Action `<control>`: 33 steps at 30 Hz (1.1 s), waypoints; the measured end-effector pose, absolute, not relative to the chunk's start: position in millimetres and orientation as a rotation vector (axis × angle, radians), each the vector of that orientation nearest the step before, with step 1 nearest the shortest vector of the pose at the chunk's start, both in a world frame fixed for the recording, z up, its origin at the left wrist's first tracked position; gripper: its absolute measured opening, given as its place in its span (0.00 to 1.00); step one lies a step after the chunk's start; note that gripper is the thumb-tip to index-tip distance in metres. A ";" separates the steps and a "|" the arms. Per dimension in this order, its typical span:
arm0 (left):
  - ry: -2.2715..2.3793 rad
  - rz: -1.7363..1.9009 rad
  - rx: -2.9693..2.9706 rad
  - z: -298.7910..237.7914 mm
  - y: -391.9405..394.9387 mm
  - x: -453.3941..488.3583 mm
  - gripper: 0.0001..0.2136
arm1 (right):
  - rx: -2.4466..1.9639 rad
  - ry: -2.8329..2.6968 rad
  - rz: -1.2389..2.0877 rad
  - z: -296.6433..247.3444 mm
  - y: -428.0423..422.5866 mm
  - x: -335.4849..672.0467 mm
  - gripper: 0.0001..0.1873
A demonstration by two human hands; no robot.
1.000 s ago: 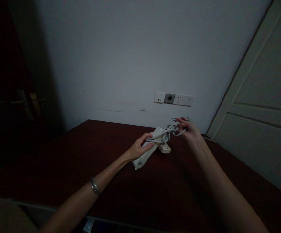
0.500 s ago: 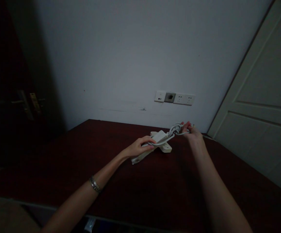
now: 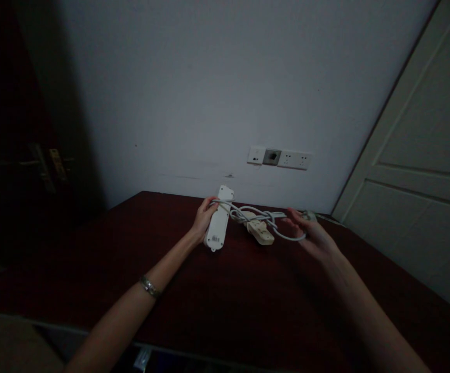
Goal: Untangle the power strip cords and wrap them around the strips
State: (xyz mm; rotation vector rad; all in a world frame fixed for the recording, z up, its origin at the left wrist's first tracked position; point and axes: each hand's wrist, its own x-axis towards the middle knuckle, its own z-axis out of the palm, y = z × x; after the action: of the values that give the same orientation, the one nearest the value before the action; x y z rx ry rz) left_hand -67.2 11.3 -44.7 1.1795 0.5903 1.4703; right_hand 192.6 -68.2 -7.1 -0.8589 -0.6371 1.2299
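Over table (image 3: pixel 225 300), power strip (image 3: pixel 219 226) clasped in left fingers (image 3: pixel 208 201), cord (image 3: pixel 268 215) in loosely curled right fingers (image 3: pixel 295 213)

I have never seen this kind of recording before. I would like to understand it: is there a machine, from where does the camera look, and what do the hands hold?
There is no machine here, only a person's two bare hands. The camera is worn on the head, looking forward and down, so both forearms reach in from the bottom of the picture.

The left hand holds a white power strip, with a flat, labelled side facing the camera. A tangled grey cord stretches from there to the right hand; it is too dark to tell exactly how those fingers grip it.

Behind the cord, a cream power strip lies on the dark red table. Wall sockets show beyond.
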 end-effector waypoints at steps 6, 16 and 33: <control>0.627 1.475 1.082 -42.6 14.4 -73.6 0.16 | -0.813 -0.897 1.149 -17.0 -117.5 167.0 0.11; 0.745 1.584 1.294 -63.7 34.7 -71.8 0.18 | -1.032 -1.846 0.431 -26.6 -196.4 88.9 0.08; 0.538 1.339 1.847 -40.8 3.8 -81.0 0.11 | -1.709 -2.229 -0.294 -19.3 -93.1 142.5 0.34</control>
State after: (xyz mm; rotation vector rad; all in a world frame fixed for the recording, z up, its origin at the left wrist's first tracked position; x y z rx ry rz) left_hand -81.0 3.8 -40.8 1.8470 0.5379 1.3386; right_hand 142.5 -93.1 -19.3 -1.7092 -2.2289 -0.2935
